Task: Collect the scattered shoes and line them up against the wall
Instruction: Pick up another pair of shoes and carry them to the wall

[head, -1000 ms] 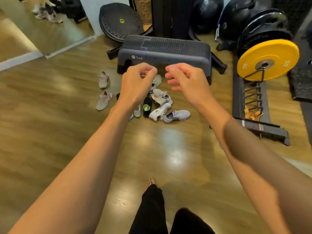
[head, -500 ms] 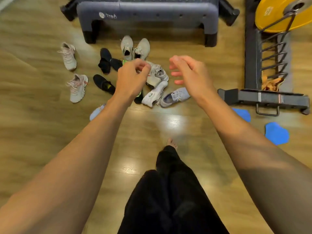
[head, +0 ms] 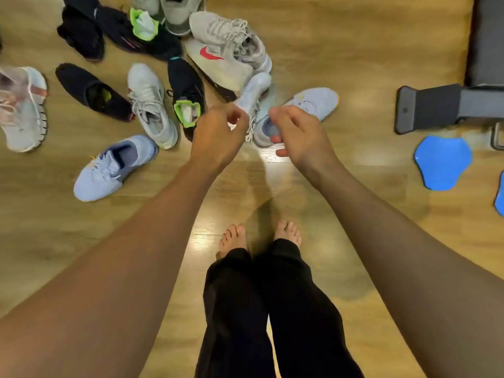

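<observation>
Right now I am standing barefoot on the wooden floor, and the shoes are lying scattered in a loose heap just ahead of my feet. I am reaching both arms down over the near edge of that heap.

My left hand is hovering with its fingers curled in against the thumb, and nothing is showing inside them. White laces are hanging just beside its knuckles, but I cannot tell whether I am touching them. My right hand is hanging loose, fingers gently bent and apart, gripping nothing. It is sitting over the heel end of a pale grey-blue sneaker, which is resting flat on the floor.

Between my hands a white shoe is lying on its side against a beige sneaker with a red mark. Left of my left hand, a black shoe with a green lining and a grey-white sneaker are lying side by side. A black slip-on is sitting beyond them, and a light blue sneaker is lying nearer to me, apart from the rest. A pink-trimmed sneaker is lying at the left edge.

Well off to my right, a blue pad is lying near a dark equipment base.
</observation>
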The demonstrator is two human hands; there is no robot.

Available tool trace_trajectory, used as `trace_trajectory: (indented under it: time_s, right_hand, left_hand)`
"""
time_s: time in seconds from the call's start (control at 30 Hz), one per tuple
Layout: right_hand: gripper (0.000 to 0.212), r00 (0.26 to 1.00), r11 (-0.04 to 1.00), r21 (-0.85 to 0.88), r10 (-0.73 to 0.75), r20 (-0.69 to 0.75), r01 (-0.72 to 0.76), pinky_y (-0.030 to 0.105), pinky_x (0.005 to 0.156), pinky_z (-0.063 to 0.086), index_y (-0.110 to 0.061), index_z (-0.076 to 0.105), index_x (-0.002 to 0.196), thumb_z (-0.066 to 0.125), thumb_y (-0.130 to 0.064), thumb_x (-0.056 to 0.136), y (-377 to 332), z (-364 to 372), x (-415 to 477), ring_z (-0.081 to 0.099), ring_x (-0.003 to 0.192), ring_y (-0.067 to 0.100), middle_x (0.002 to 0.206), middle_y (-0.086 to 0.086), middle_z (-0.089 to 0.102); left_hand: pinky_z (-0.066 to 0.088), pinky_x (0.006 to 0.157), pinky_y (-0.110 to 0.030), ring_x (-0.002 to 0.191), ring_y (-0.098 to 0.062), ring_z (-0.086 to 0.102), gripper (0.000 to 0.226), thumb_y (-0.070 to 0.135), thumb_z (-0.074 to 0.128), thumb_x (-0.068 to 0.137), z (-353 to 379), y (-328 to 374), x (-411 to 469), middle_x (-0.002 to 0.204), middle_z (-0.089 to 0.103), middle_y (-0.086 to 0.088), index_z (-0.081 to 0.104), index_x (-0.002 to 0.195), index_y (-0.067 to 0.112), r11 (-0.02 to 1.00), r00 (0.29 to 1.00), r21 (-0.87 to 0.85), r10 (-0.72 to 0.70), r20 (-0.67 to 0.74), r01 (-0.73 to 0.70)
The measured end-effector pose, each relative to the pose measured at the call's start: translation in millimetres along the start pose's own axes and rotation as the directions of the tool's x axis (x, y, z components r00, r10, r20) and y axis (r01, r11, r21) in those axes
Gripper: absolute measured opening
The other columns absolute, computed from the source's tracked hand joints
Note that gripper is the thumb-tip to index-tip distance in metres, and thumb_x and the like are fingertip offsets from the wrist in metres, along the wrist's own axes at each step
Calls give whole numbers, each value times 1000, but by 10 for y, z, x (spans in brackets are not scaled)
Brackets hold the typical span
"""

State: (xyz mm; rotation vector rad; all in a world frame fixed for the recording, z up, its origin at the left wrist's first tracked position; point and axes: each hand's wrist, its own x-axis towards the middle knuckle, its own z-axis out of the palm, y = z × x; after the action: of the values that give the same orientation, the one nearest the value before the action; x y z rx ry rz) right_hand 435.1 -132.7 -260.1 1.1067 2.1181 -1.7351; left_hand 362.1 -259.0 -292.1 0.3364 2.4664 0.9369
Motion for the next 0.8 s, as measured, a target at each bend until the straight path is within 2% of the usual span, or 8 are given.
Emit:
trace_trajectory:
  time_s: [0.13,0.33,0.43,0.5,0.6,0.67,0.73,0.8]
  right_hand:
    - [22,1000,1000,-1,19,24,-19,45,93,50,-18,64,101,54,-36,94,550,340,559,63,98,19,92,-11,62]
    - [42,996,991,-108,81,22,-78,47,96,47,-11,54,127,57,-34,92,1168,642,1171,56,115,28,130,10,54]
    - [51,992,976,-189,120,46,-109,49,96,47,-10,42,138,59,-26,92,1392,781,1405,53,116,31,141,12,42]
    - [58,986,964,-227,155,63,-137,43,101,43,-11,34,143,58,-23,92,1497,875,1567,46,124,28,145,11,36]
    - [55,964,964,-86,257,73,-250,35,98,39,-20,30,140,57,-14,92,1595,980,1792,42,121,23,136,7,37]
    - [62,930,930,41,364,48,-366,43,102,43,-15,26,144,57,-9,91,1619,995,1897,44,125,26,142,7,36]
    - [59,922,922,-12,386,34,-386,40,98,45,-9,29,142,58,-8,90,1605,965,1959,49,119,26,134,9,44]
    - [44,926,923,-100,376,27,-372,33,82,43,-7,37,129,56,-6,90,1559,930,1955,48,102,22,113,7,46]
  left_hand:
    - [51,81,-37,87,-18,63,24,31,52,92,487,-489,390,98,68,-1,70,98,16,999,997,50,-11,71,8]
    - [51,80,-38,87,-20,62,22,28,54,88,904,-928,793,92,68,-2,72,93,16,996,993,92,-33,111,22]
    - [50,77,-37,86,-20,62,20,29,54,89,1052,-1061,909,90,67,1,71,93,20,987,987,157,-43,156,18]
    - [50,79,-38,88,-21,61,19,29,55,90,1130,-1132,974,95,67,0,70,95,20,983,981,185,-51,185,16]
    - [51,82,-42,91,-22,61,22,28,54,90,1210,-1194,1036,102,65,-3,70,101,18,981,975,194,-49,218,6]
    - [50,83,-43,93,-23,60,22,25,53,91,1235,-1185,1078,103,64,-4,70,103,18,980,972,198,-43,231,-4]
    - [50,83,-42,95,-23,60,22,23,52,91,1249,-1156,1129,104,63,-5,68,105,17,978,970,209,-31,242,-21]
    - [49,84,-41,98,-23,59,24,20,51,92,1266,-1112,1166,108,62,-6,66,110,17,971,967,233,-12,253,-49]
